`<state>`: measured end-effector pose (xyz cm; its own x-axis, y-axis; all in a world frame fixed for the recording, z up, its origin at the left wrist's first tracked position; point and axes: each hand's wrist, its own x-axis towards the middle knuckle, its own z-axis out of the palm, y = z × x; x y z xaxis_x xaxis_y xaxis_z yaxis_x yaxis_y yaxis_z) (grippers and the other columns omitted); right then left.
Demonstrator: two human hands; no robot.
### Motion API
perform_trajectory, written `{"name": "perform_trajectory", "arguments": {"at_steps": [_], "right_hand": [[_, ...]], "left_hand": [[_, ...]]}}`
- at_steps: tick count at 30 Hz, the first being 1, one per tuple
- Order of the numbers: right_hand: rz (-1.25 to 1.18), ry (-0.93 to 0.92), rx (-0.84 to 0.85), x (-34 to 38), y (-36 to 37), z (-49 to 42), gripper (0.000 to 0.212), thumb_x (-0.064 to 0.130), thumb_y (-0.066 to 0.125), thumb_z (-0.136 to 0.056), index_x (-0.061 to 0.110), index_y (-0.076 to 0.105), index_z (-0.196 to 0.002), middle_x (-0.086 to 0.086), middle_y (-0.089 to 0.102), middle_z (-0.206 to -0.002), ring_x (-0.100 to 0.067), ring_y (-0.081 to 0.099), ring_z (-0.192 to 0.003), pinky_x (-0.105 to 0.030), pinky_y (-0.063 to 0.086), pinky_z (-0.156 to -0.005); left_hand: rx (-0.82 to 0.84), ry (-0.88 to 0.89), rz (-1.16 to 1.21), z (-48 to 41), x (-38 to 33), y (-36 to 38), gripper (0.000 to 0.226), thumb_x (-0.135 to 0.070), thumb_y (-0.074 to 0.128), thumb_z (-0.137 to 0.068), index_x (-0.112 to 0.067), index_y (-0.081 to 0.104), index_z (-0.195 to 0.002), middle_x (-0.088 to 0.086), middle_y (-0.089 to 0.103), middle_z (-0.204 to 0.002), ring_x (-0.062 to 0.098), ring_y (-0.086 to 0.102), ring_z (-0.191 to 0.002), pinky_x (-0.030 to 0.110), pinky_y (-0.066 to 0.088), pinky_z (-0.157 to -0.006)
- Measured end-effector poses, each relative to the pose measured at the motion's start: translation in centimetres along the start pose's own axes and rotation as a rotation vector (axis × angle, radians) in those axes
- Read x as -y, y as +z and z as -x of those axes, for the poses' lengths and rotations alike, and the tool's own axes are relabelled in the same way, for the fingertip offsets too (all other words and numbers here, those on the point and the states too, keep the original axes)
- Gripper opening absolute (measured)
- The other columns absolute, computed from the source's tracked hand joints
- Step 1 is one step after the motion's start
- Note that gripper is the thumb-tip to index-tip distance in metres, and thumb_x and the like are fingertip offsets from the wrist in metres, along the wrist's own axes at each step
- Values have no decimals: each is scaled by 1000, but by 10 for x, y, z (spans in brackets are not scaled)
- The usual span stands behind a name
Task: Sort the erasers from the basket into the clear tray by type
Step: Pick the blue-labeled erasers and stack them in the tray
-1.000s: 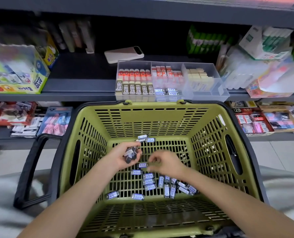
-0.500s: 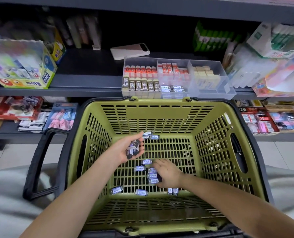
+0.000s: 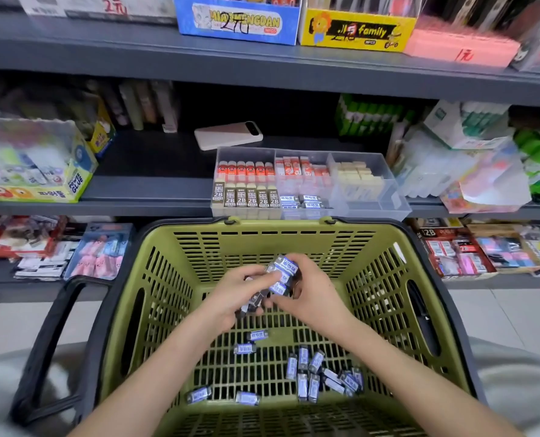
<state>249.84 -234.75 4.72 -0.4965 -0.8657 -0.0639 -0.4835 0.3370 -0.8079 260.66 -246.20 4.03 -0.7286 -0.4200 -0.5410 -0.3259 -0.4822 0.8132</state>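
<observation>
Now the right hand (image 3: 313, 299) has risen from the basket (image 3: 262, 242) to meet the left hand (image 3: 232, 299); both grip bunched erasers (image 3: 283, 269). Delivery to the tray (image 3: 399, 207) looks near.

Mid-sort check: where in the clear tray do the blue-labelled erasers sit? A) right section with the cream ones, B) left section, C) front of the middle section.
C: the blue-labelled erasers lie at the front of the middle section of the clear tray, before the orange-and-white ones.
</observation>
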Motion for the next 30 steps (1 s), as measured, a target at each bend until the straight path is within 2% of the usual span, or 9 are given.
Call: {"name": "perform_trajectory", "arguments": {"at_steps": [2, 5, 8, 12, 15, 19, 23, 27, 30], "right_hand": [[-115, -4, 2, 11, -10, 0, 55, 9, 76, -73, 16, 51, -121, 2, 57, -100, 7, 53, -70, -9, 42, -66], [-289, -32, 26, 25, -29, 2, 47, -1, 66, -82, 18, 52, -123, -14, 57, -109, -12, 56, -83, -28, 50, -82], [-288, -92, 14, 31, -46, 0, 41, -4, 60, -86, 24, 56, -116, -10, 63, -105, -17, 59, -88, -34, 50, -88], [-207, -194, -81, 36, -58, -7, 35, 9, 62, -88, 39, 59, -103, -7, 69, -94, -26, 60, -84, -34, 49, -79], [-225, -224, -200, 38, -68, -20, 19, 30, 61, -87, 48, 66, -90, 9, 70, -86, -11, 63, -78, -22, 51, -74], [-273, -155, -359, 32, -96, -53, 7, 40, 60, -87, 37, 67, -87, 9, 70, -83, -17, 65, -82, -26, 53, -72], [-120, -109, -293, 30, -109, -89, 10, 32, 60, -89, 26, 63, -81, 1, 68, -78, -22, 66, -76, -36, 56, -70], [397, -150, -185, 33, -106, -123, 26, 39, 64, -85, 13, 69, -80, 1, 68, -73, -13, 61, -68, -27, 46, -66], [758, -188, -39, 40, -93, -139, 36, 50, 59, -85, 16, 71, -86, -1, 70, -80, -19, 62, -78, -38, 44, -92]], "left_hand": [[-28, 26, 56, 1, -4, 2, 20, -21, 71, -82, -9, 70, -98, 7, 66, -68, 13, 56, -47, 20, 41, -39], [9, 35, 127, 4, -13, 4, 29, -22, 72, -75, -8, 69, -100, 6, 66, -64, 12, 54, -45, 19, 40, -38], [94, 56, 108, 7, -26, 5, 33, -28, 73, -66, -11, 71, -94, 6, 65, -64, 12, 53, -45, 19, 40, -37], [210, 92, 28, 8, -46, 9, 20, -27, 71, -71, -16, 75, -87, 5, 66, -67, 12, 53, -46, 19, 41, -39], [242, 125, 1, 7, -62, 13, 15, -27, 71, -71, -17, 76, -80, 4, 66, -65, 12, 53, -44, 20, 41, -38], [222, 171, 48, 6, -80, 9, 17, -26, 73, -66, -14, 76, -77, 5, 66, -65, 12, 53, -44, 20, 42, -36], [150, 245, 99, 5, -94, -4, 28, -29, 76, -62, -10, 75, -83, 6, 64, -67, 13, 53, -45, 20, 42, -37], [78, 323, 141, 3, -108, -17, 34, -29, 75, -61, -7, 72, -87, 8, 64, -68, 13, 51, -45, 20, 41, -37], [21, 380, 159, 1, -121, -26, 40, -30, 75, -60, -6, 70, -92, 7, 65, -69, 13, 51, -44, 20, 41, -36]]}}
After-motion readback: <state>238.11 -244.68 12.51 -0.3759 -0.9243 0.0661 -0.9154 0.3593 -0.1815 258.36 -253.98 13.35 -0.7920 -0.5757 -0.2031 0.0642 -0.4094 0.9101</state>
